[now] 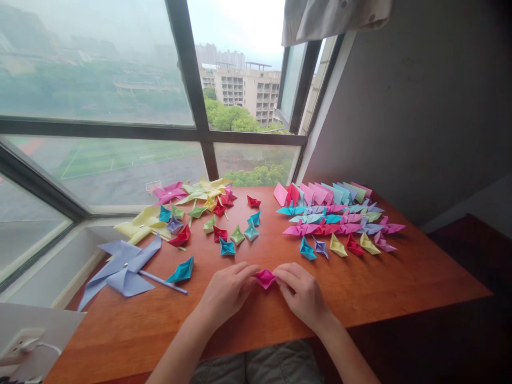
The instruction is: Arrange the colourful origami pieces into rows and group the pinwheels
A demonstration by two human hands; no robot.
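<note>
A small magenta paper boat (265, 278) is held between my two hands, low over the front middle of the wooden table. My left hand (234, 288) pinches its left tip, and my right hand (301, 290) pinches the right tip. The fingertips partly cover both ends of the boat. Beyond it stand a blue paper boat (227, 247), a green paper boat (237, 235) and a red paper boat (220, 233). Off to the left of my left hand lies a teal paper boat (181, 271).
Paper pinwheels, one lavender (127, 266) and one yellow (147, 224), lie at the left. Rows of folded paper cranes (328, 218) fill the back right, with several paper boats (338, 245) before them. The table (380, 288) borders a window (256, 140).
</note>
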